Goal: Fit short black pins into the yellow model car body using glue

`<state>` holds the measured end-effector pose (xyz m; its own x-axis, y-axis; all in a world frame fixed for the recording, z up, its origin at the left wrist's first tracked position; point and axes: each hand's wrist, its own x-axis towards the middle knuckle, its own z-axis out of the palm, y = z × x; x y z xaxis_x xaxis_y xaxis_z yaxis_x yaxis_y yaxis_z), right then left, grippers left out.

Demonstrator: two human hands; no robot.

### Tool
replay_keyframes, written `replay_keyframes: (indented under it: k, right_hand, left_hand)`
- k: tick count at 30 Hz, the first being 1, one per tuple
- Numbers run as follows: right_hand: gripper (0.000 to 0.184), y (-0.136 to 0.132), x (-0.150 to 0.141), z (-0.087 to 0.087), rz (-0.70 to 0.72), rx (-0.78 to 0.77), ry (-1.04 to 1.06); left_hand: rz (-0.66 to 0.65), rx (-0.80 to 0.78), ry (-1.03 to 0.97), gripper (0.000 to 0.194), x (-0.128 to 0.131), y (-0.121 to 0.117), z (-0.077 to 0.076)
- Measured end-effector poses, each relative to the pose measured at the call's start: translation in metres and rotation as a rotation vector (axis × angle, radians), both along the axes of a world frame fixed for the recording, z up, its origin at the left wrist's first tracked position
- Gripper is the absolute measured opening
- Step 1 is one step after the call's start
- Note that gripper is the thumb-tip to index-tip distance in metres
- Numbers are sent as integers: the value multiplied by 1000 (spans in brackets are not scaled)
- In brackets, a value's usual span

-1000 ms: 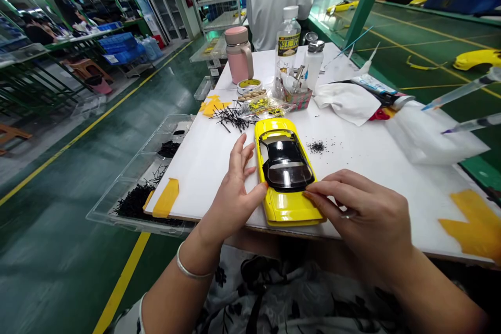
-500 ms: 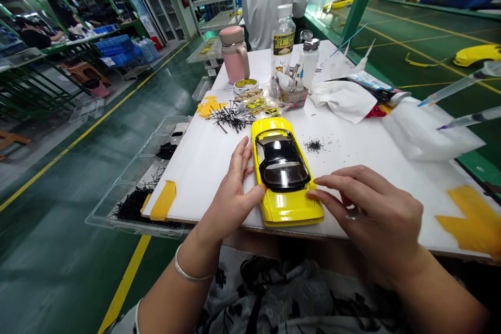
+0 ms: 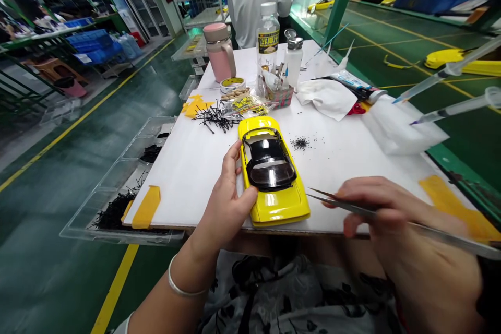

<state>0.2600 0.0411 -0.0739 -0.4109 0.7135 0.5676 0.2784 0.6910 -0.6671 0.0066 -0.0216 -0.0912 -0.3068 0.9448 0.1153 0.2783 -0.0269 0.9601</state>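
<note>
A yellow model car body [image 3: 279, 206] with a black roof and dark window lies near the table's front edge. My left hand [image 3: 230, 188] is closed along its left side, thumb against the edge beside the window. My right hand [image 3: 395, 219], partly blurred, holds metal tweezers [image 3: 364, 211]. The tweezers' tips are slightly apart and point left, just right of the car, with nothing seen between them. Tiny black bits [image 3: 300, 143] lie in a small pile beyond the car's right side.
Thin black sticks [image 3: 217, 117], a clear bag of small parts [image 3: 250, 106], a pink mug [image 3: 219, 55] and a bottle [image 3: 267, 36] stand or lie farther back. Syringes [image 3: 450, 107] jut in at right over a white foam sheet [image 3: 399, 128]. A clear tray [image 3: 78, 227] sits left. A person in grey [image 3: 256, 0] is beyond.
My right hand has left the car's right edge, moved right, and now has tweezers in it. The left hand stays at the car. The view has shifted slightly, moving everything left.
</note>
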Motion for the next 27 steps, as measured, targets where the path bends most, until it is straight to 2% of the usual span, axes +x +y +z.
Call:
replay_keyframes:
  k: [2,3,12,18,23,27]
  right_hand:
    - [10,-2,-9,1,58,-78,35]
    - [13,-3,-13,0,75,-83,53]
    - [34,-8,-16,-12,164,226,-71]
    - [28,-6,-20,-16,183,397,-73]
    - [26,-3,-26,-12,181,400,-60]
    - [25,-3,-28,-10,158,342,-29]
  left_hand:
    - [13,6,35,82,3,0,-1]
    - [21,16,59,81,5,-1,-2]
    - [40,68,163,78,9,1,-2]
    - [39,55,173,75,10,0,-4]
    - [35,61,150,76,8,0,-8]
    - [30,72,147,77,7,0,-9]
